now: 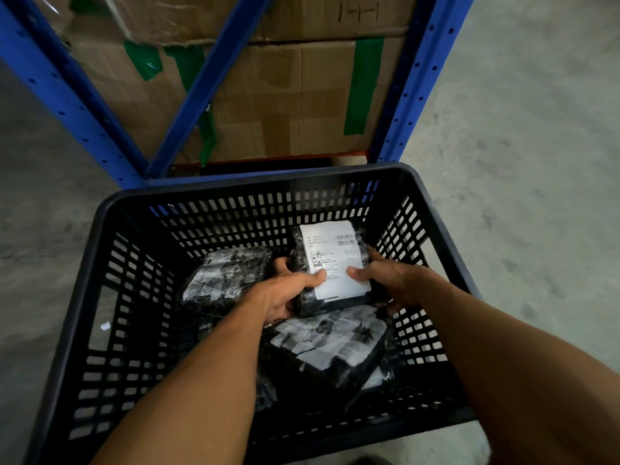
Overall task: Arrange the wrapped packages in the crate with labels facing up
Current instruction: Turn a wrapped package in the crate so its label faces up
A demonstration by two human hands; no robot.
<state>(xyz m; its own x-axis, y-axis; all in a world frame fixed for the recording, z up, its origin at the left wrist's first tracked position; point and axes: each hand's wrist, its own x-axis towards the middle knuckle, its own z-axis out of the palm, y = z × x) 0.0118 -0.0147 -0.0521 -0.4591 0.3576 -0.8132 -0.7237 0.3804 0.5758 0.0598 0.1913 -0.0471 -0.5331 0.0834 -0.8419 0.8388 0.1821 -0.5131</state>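
Head view: inside the crate [100, 250], toward its far wall, labelled package [330, 263] clasped label-up between left grip [285, 293] and right grip [389, 280], thumbs pressing the label; two other packages alongside.

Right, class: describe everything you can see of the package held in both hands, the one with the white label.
The labelled package is a dark bundle in shiny, crinkled clear wrap. A white rectangular label with barcodes and small, unreadable print covers its top and faces up. It is held inside the black crate, toward the far right, above or on other wrapped packages. The left hand grips its left edge, thumb on the label; the right hand grips its right edge, thumb also on the label.
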